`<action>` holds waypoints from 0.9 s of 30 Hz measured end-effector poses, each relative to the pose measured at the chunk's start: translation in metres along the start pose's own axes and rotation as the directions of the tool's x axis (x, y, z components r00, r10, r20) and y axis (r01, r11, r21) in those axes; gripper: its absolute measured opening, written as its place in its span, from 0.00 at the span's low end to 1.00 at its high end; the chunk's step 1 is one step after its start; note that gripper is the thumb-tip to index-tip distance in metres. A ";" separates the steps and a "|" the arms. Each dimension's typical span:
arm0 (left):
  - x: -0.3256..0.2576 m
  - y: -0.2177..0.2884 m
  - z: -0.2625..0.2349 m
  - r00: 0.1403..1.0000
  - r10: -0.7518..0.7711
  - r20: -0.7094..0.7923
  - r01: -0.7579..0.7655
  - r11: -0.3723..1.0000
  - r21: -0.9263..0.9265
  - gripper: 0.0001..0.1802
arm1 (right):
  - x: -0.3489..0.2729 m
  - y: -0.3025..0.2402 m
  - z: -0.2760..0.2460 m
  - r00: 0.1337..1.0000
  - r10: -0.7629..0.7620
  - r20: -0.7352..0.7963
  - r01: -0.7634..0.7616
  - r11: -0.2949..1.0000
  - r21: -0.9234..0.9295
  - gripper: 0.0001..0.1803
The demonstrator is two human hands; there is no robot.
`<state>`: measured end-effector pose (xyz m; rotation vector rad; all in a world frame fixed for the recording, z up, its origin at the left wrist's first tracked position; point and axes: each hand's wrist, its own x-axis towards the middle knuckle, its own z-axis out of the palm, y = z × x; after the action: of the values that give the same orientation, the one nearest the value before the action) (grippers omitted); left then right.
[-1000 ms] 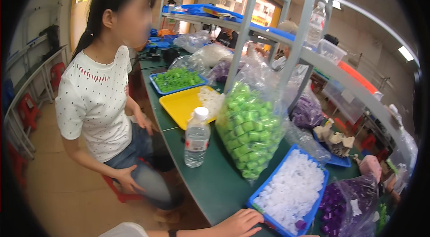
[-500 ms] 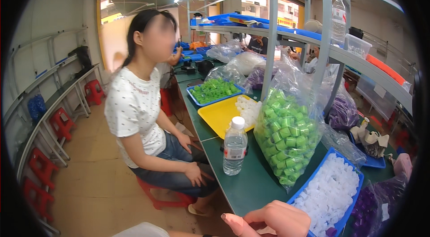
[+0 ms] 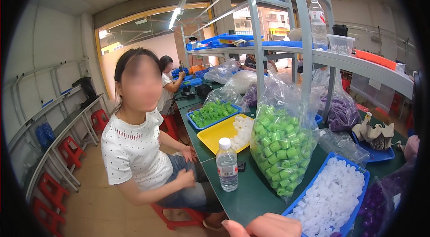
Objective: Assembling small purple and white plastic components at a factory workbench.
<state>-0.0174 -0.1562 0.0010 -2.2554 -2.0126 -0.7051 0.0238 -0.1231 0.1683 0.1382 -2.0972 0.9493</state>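
Observation:
At the lower edge my right hand shows only in part, its thumb to the left and its fingers bent over. The frame cuts off whatever the fingers may hold. The hand is nearest a blue tray heaped with small white translucent plastic pieces. Beyond it stands a clear plastic bag filled with bright green plastic pieces. A clear water bottle with a white cap stands upright near the table edge. My left hand is out of view.
A seated person faces me from the left of the green table. Farther back lie a yellow tray and a tray of green pieces. A grey metal shelf frame rises over the table. Red stools line the left wall.
My view has tilted up and shifted, and less of my right hand shows at the lower edge. The seated person has turned toward me and raised one hand off the lap.

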 end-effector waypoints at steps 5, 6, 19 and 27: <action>0.006 -0.012 0.010 0.998 0.022 0.056 -0.015 0.991 -0.133 0.26 | -0.003 -0.003 -0.004 0.962 0.242 0.129 -0.270 0.917 0.294 0.23; 0.007 -0.015 0.013 0.997 0.046 0.068 -0.035 0.986 -0.165 0.25 | -0.006 -0.003 -0.006 0.921 0.304 0.244 -0.383 0.819 0.426 0.27; -0.001 -0.021 0.048 0.996 0.092 -0.016 -0.093 0.993 -0.078 0.26 | -0.007 -0.002 -0.020 0.700 0.093 0.708 -0.561 0.686 0.464 0.34; -0.003 -0.021 0.067 0.984 0.144 -0.107 -0.155 0.983 -0.100 0.20 | -0.015 0.008 -0.024 0.781 -0.071 0.620 -0.272 0.856 0.441 0.34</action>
<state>-0.0175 -0.1342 -0.0654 -2.3475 -1.7796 -0.9115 0.0457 -0.1043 0.1623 0.7051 -2.3885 1.7059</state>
